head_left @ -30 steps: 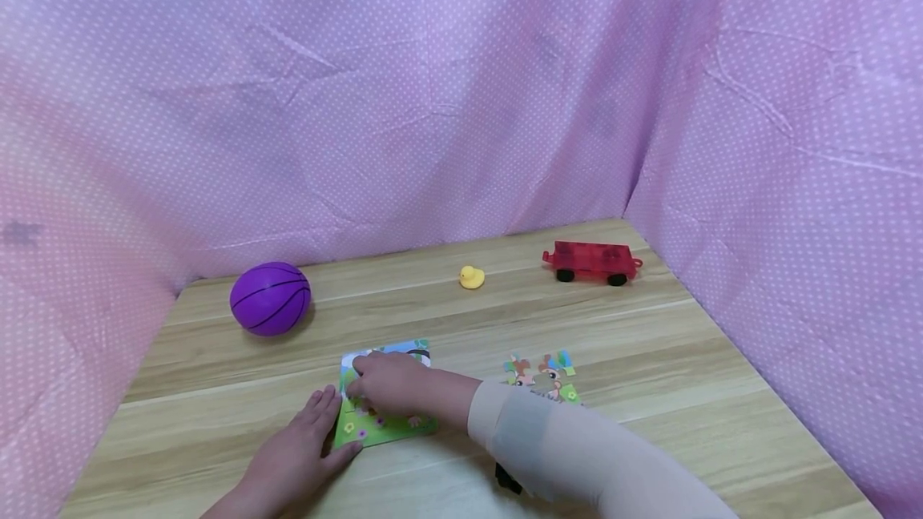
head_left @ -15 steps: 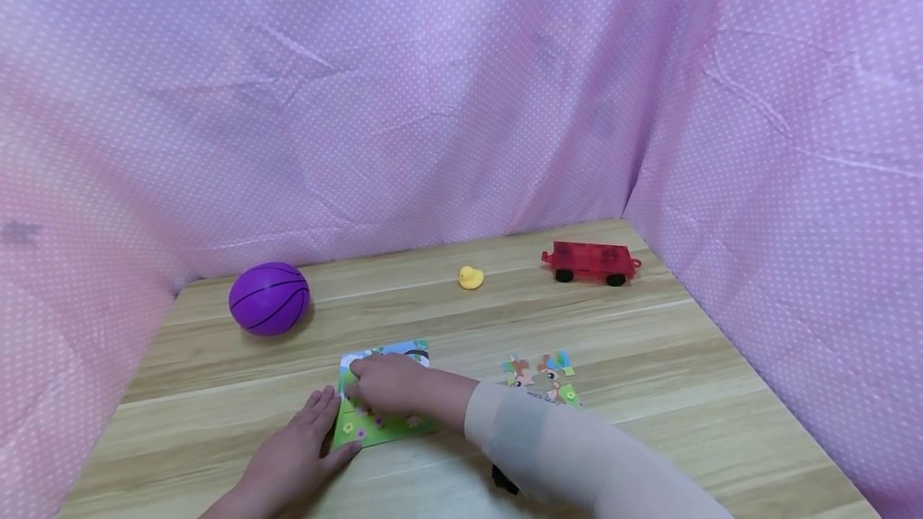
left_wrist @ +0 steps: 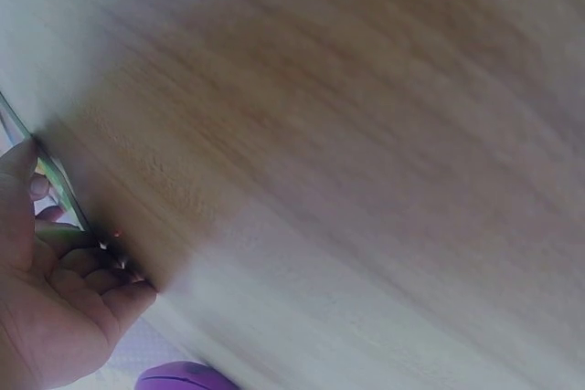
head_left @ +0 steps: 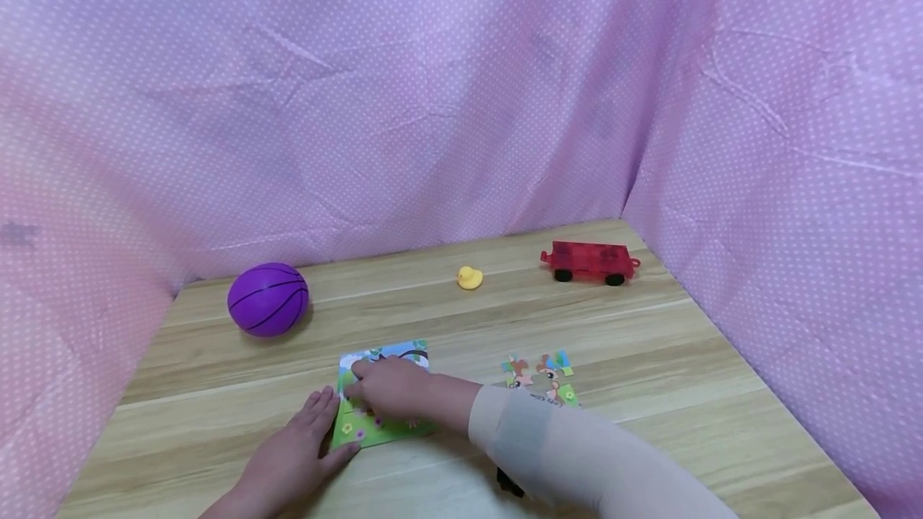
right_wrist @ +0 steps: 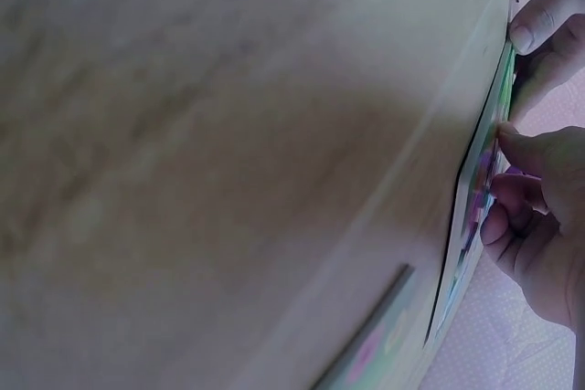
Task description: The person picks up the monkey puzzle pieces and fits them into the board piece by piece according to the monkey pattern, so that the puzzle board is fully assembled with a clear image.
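A puzzle board [head_left: 392, 432] with a blue-sky and green-meadow picture lies flat on the table. My left hand [head_left: 292, 455] rests beside it, its straight fingers along the left edge and its thumb at the near left corner. Over the board's middle, my right hand [head_left: 392, 388] touches the picture with index finger and thumb; the other fingers are bent. In the right wrist view, the right hand [right_wrist: 548, 216] has its thumb on the board [right_wrist: 468, 198]. Whether a piece sits under its fingertips is hidden. Several puzzle pieces [head_left: 565, 362] with animal pictures lie to the right, partly behind my right sleeve.
A purple ball [head_left: 268, 299] stands at the back left of the wooden table [head_left: 404, 303]. Further right are a small yellow duck [head_left: 470, 278] and a red toy wagon [head_left: 590, 261]. Pink dotted cloth [head_left: 433, 102] hangs behind and at the sides.
My right hand shifts very slightly over the board, with its forearm moving a touch. The left hand keeps its place at the board's edge.
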`<state>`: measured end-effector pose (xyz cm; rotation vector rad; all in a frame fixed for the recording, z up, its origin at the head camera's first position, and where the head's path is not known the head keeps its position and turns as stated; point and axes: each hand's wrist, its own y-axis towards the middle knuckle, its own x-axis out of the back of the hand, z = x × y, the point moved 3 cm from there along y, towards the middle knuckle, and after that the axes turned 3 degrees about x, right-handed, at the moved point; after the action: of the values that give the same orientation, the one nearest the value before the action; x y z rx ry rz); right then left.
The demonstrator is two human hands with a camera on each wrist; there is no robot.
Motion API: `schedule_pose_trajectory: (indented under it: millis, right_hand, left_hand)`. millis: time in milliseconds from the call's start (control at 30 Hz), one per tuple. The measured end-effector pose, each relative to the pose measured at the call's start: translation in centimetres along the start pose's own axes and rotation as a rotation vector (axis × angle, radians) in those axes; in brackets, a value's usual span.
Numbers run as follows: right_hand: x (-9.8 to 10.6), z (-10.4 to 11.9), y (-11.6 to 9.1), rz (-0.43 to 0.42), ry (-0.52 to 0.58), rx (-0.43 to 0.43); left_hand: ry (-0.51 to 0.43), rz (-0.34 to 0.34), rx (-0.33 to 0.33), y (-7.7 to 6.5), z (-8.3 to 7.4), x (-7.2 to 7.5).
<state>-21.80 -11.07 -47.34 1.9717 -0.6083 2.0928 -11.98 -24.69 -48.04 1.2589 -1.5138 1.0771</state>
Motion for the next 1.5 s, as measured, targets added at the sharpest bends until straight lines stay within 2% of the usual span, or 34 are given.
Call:
schedule_pose_trajectory:
  millis: [367,667,867,967,1100,1233,1333,1500]
  right_hand:
    - [-0.1,0.2,0.3,0.014,-0.023,-0.007]
    - [-0.1,0.1,0.4,0.007,0.02,-0.013]
    - [-0.2,-0.3,0.1,-0.015,0.055,-0.023]
    - [0.0,-1.0,-0.3,-0.025,0.147,-0.068]
    - [0.4,-2.3,-1.0,-0.056,0.28,-0.101]
    - [1.3,-3.9,-2.3,-0.112,0.318,-0.107]
    - [2.2,-5.4,-3.4,-0.153,0.307,-0.113]
    - [3.2,-7.9,-5.8,-0.143,0.338,-0.168]
  left_hand:
    - [-0.012,0.001,0.004,0.0,0.1,0.1]
    - [-0.013,0.001,0.009,-0.1,0.2,-0.1]
    - [-0.011,0.03,0.024,0.0,0.3,-0.1]
    - [-0.011,0.032,0.024,0.0,0.1,0.0]
    - [-0.004,0.0,0.001,-0.1,-0.1,0.0]
    - [0.006,0.02,0.011,0.0,-0.2,0.2]
    - [0.003,0.053,0.035,0.1,-0.1,0.3]
    - [0.004,0.088,0.063,0.0,-0.1,0.1]
